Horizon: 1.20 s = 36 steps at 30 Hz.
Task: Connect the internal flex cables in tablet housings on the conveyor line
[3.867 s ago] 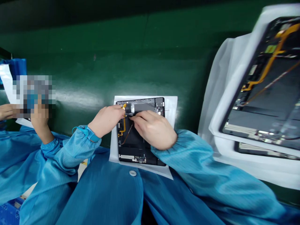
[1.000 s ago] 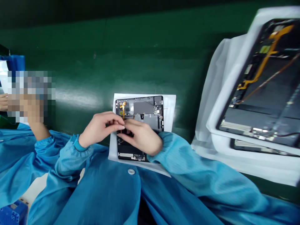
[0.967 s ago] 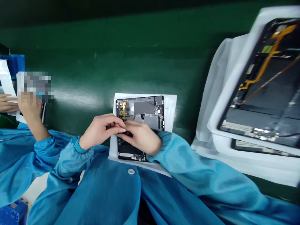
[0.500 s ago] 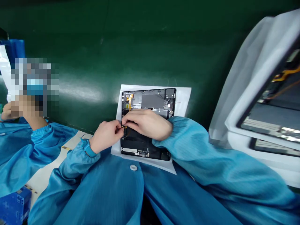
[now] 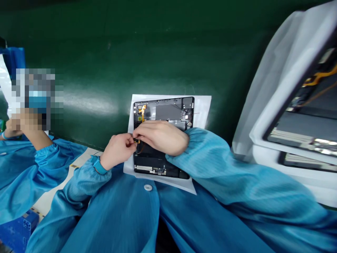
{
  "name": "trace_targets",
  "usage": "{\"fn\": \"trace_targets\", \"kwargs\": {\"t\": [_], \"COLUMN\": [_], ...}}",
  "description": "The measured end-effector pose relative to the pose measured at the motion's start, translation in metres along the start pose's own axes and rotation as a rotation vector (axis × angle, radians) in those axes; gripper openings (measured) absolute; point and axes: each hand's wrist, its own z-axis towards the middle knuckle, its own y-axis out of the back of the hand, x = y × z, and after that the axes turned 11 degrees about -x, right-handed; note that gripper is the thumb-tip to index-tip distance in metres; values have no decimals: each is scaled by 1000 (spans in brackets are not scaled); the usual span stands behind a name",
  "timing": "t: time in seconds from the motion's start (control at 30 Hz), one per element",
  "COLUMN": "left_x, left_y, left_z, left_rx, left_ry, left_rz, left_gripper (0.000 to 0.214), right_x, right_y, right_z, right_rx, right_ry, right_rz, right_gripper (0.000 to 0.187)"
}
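Observation:
An opened tablet chassis (image 5: 168,112) lies on a white sheet (image 5: 202,109) on the green table, its orange flex cable (image 5: 143,111) showing at the top left. My left hand (image 5: 117,150) pinches at the chassis's left edge, fingers closed on a small part I cannot make out. My right hand (image 5: 160,137) lies across the middle of the chassis, fingertips pressed down beside the left hand's pinch.
White trays (image 5: 286,116) holding more opened tablets stand stacked at the right, draped in thin foam sheet. A co-worker's blue sleeve (image 5: 28,168) and raised hand are at the far left. A blue crate (image 5: 15,232) sits at the bottom left.
Both hands have slid from the chassis's upper part down to its left-middle edge. The view has shifted, so the right-hand trays sit further out of frame.

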Motion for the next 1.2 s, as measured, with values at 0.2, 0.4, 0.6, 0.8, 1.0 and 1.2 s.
{"fn": "trace_targets", "kwargs": {"t": [0.2,0.4,0.6,0.8,1.0,1.2], "left_x": [-2,-4,-8,-8,-5,-4], "left_y": [0,8,11,8,11,13], "left_z": [2,12,19,22,26,32], "left_rx": [-21,-35,35,50,12,13], "left_ry": [-11,-10,27,121,43,34], "left_rz": [19,1,-31,-59,-40,-56], "left_gripper": [18,19,22,20,24,24], "right_x": [0,1,1,-7,-17,-17], "right_y": [-2,-3,-3,-2,-1,-1], "right_z": [0,1,1,5,15,16], "right_rx": [-108,-110,-108,-202,-219,-218], "right_ry": [-3,-13,3,-27,-66,-86], "right_rz": [-100,-119,-129,-132,-31,-4], "right_gripper": [26,26,27,25,19,19]}}
